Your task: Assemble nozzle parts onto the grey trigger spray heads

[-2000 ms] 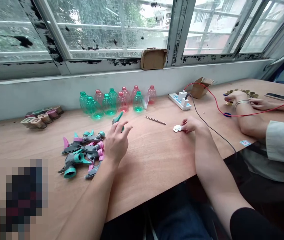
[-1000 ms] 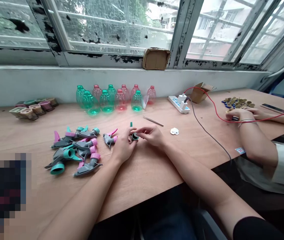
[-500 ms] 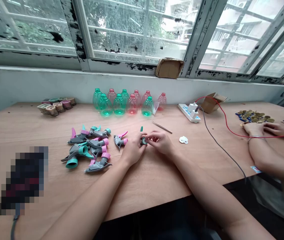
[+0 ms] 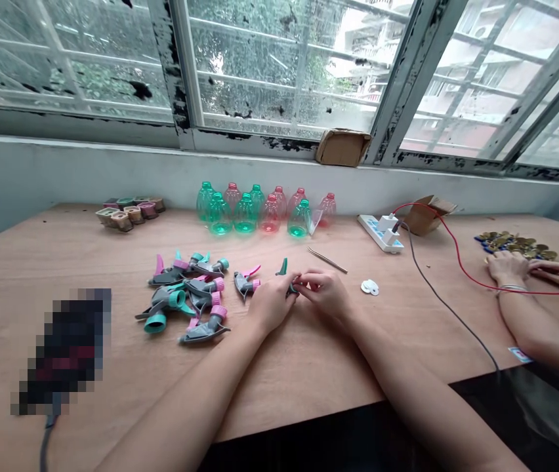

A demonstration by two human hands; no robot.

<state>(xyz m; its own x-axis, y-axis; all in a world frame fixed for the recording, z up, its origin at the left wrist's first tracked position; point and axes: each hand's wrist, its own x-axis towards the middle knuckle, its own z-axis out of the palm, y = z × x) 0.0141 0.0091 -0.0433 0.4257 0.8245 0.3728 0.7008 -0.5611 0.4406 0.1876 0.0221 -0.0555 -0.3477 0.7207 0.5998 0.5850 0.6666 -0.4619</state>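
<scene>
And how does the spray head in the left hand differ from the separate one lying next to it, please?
The held spray head shows a green lever; the lying spray head has a pink one. The held spray head is mostly hidden by the left hand, while the lying spray head is in plain view. Both have a slim coloured lever.

Hands [image 4: 272,303] at spray head [image 4: 284,267], white discs [image 4: 370,287] nearby, bottles [image 4: 245,216] behind

Bottles [image 4: 270,216] are ranged just above the frame's centre, spray heads [image 4: 201,286] are piled left of centre, and discs [image 4: 370,287] are set right of centre, before the power strip [image 4: 374,232].
</scene>
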